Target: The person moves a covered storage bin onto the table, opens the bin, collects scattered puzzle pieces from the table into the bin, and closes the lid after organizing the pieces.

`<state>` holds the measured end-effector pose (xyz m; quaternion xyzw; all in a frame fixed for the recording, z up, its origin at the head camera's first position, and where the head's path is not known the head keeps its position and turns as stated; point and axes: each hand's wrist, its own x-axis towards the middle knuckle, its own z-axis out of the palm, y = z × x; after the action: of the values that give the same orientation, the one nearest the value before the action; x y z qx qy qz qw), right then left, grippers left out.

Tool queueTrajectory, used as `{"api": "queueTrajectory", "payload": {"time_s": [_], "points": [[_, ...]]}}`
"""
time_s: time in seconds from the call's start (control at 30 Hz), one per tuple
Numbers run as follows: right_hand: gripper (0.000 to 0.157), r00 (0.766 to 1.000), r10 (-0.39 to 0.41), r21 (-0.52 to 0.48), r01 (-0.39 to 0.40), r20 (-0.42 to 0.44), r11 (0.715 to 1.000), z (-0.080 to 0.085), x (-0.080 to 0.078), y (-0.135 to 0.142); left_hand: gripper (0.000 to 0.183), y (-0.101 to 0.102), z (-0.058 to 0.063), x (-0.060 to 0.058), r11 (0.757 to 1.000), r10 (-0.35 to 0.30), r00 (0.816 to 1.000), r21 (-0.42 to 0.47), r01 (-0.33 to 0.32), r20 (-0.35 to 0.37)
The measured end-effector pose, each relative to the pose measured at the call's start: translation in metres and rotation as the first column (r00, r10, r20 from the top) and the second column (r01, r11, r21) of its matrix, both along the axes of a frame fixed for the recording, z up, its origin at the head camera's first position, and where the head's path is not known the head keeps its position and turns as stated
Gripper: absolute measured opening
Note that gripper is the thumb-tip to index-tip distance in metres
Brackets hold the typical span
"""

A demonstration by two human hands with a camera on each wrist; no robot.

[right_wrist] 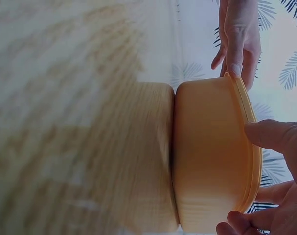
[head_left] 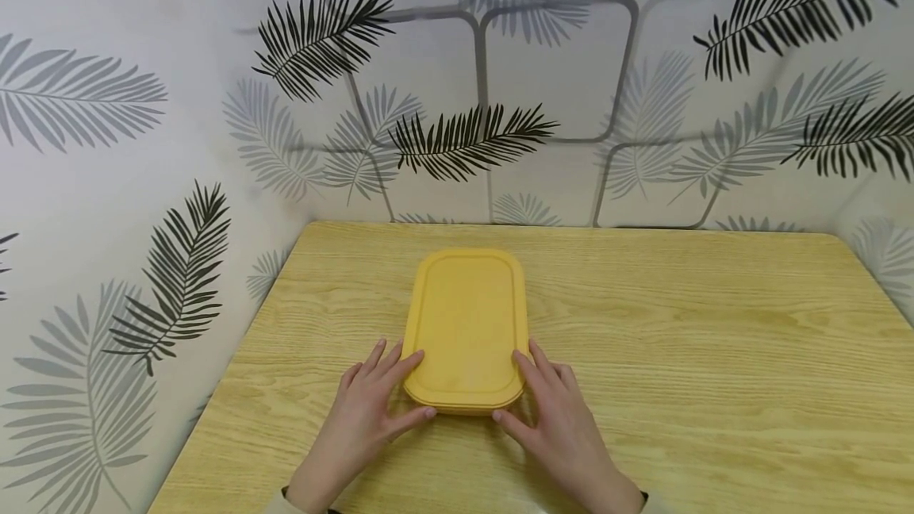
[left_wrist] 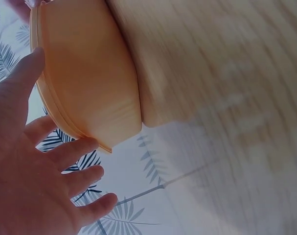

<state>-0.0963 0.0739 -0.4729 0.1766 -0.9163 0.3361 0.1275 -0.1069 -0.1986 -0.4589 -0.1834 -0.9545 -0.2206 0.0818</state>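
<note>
A yellow rectangular food container with its lid on (head_left: 467, 327) stands on the wooden table, its short side toward me. My left hand (head_left: 364, 403) grips the near left corner, thumb at the front rim and index finger on top of the lid. At the near right corner my right hand (head_left: 564, 419) holds the same way. In the left wrist view the left thumb (left_wrist: 33, 66) lies on the lid's rim while the other fingers are spread. The right thumb (right_wrist: 265, 133) presses the rim of the container (right_wrist: 212, 156) in the right wrist view.
The light wood table (head_left: 678, 339) extends well to the right of the container. Its far edge meets a wall (head_left: 557, 93) patterned with dark and grey leaves. Another wall (head_left: 71, 205) with the same pattern runs along the left side.
</note>
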Motion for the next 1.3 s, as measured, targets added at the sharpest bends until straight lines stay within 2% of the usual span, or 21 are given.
{"api": "queueTrajectory", "payload": {"time_s": [0.37,0.57,0.77,0.93,1.1,1.3], "points": [[0.075,0.999,-0.012,-0.001,0.012,0.035,1.0,-0.002,0.003,0.0,0.073,0.0,-0.003,0.003,1.0,0.005,1.0,0.011,-0.005,0.0],[0.072,1.0,0.005,-0.025,-0.005,-0.012,1.0,-0.003,-0.002,0.003,0.07,0.0,-0.003,0.001,1.0,0.004,1.0,0.024,-0.004,0.01],[0.063,0.999,0.012,-0.054,-0.014,-0.04,0.998,0.001,-0.014,0.007,0.057,0.006,0.002,-0.011,0.998,-0.009,1.0,0.065,0.011,-0.023],[0.062,0.996,0.081,-0.008,-0.081,-0.029,0.997,0.003,-0.025,0.004,0.055,0.015,0.005,-0.024,0.996,-0.04,0.998,0.073,0.044,-0.055],[0.059,0.99,0.141,0.069,-0.139,-0.015,0.988,-0.002,-0.029,-0.001,0.057,0.022,0.001,-0.032,0.995,-0.1,0.995,0.008,0.1,-0.007],[0.056,0.99,0.14,0.104,-0.136,-0.024,0.985,-0.005,-0.029,-0.002,0.055,0.024,-0.004,-0.034,0.996,-0.077,0.996,-0.041,0.078,0.039]]}}
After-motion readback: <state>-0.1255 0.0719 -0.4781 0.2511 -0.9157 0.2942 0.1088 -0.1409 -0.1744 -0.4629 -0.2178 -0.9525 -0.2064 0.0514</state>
